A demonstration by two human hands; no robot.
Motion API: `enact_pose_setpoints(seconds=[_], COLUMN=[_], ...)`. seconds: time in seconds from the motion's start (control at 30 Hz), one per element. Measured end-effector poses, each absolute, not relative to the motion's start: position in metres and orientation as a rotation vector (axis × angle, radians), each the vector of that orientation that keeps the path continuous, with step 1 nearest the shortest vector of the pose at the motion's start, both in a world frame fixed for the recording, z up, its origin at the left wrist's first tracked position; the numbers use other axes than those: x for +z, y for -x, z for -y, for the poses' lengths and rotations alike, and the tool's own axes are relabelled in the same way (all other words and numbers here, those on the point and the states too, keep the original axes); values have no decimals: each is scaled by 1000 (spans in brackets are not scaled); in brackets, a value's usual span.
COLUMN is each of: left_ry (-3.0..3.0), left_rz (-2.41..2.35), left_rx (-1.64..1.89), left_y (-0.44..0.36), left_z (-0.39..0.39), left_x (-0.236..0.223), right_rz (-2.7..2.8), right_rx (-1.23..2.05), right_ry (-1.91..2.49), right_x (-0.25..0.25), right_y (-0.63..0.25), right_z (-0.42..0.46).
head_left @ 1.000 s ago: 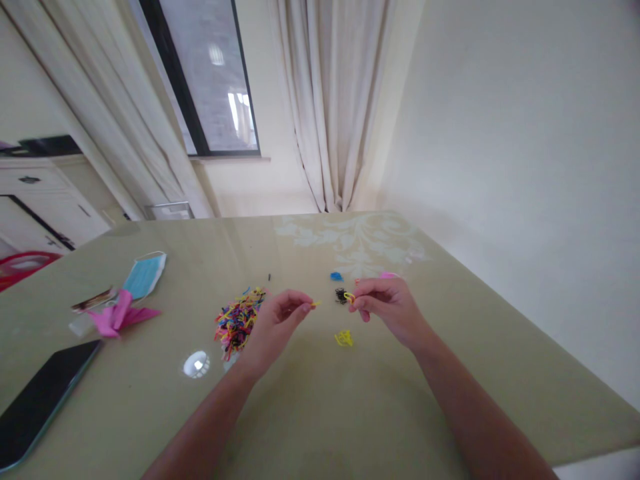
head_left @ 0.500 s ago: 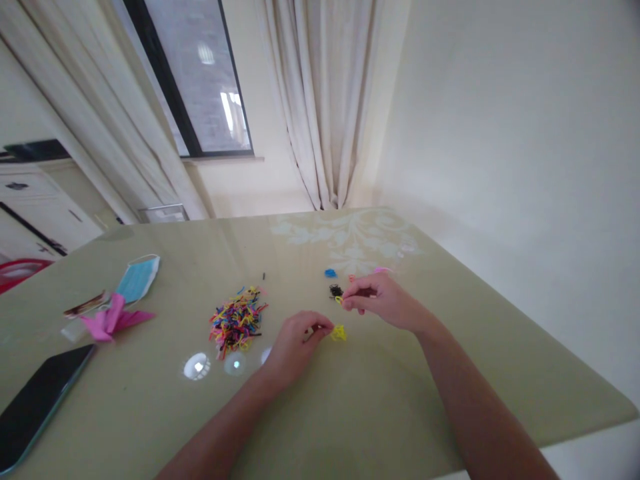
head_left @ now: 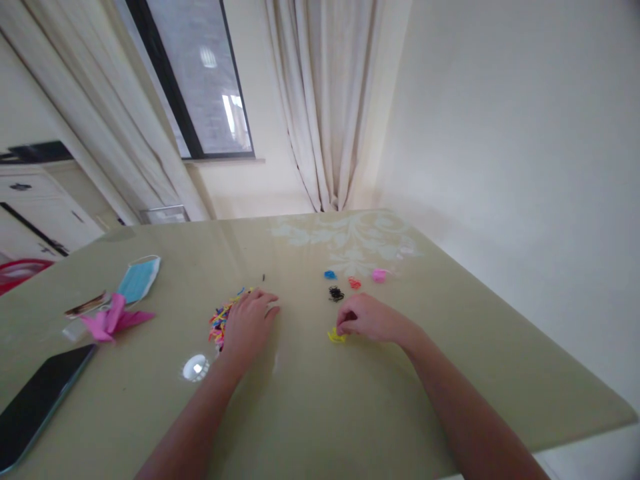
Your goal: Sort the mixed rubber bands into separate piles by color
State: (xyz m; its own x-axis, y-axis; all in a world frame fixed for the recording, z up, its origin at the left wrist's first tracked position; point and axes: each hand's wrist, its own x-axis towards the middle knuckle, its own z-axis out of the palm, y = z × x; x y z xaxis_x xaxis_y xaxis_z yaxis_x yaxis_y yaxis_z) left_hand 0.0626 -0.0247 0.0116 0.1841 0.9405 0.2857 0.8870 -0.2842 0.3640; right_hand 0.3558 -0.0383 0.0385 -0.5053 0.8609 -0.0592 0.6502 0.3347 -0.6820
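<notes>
My left hand [head_left: 251, 327] lies over the right side of a mixed heap of small coloured rubber bands [head_left: 219, 323], its fingers stretched out and somewhat apart. Part of the heap is hidden under it. At the small pile of yellow rubber bands [head_left: 335, 337], my right hand [head_left: 373, 319] is closed in a pinch, fingertips down at the pile's right edge. A yellow band seems to be between them, though the tips are partly hidden. Beyond this hand are separate small piles: black bands [head_left: 336, 293], red bands [head_left: 355, 283], blue bands [head_left: 330, 275] and pink bands [head_left: 379, 275].
On the left of the glossy table [head_left: 310, 413] lie a phone [head_left: 43, 403], a pink folded-paper bird [head_left: 114, 320] and a blue face mask [head_left: 140, 280]. One dark band [head_left: 263, 277] sits alone behind the heap. A wall [head_left: 525, 167] borders the table's right side.
My left hand has moved left from the yellow pile onto the mixed heap, its fingers now spread. My right hand has come nearer, from beside the black pile to the yellow one.
</notes>
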Motion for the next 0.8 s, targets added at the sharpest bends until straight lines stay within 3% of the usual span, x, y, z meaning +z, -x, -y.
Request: enact_pose_setpoints(seconds=[0.2,0.5,0.7,0.8], left_ry=[-2332,-2234,-1549,-1283], left_rz=[-2024,-1996,-1342,-1045], left_rx=[409,781,1291,1373], left_y=[-42,-42,-56,-74], left_z=[17,13,20,34], left_x=[13,16,34,42], right_rz=[2248,2170,2103,2036], right_rx=[972,855,810,777], right_ry=[1339,1339,1292,1200], right_x=[35,41,40,41], right_y=[-356,-352,-341,-330], right_z=[37,38,39,45])
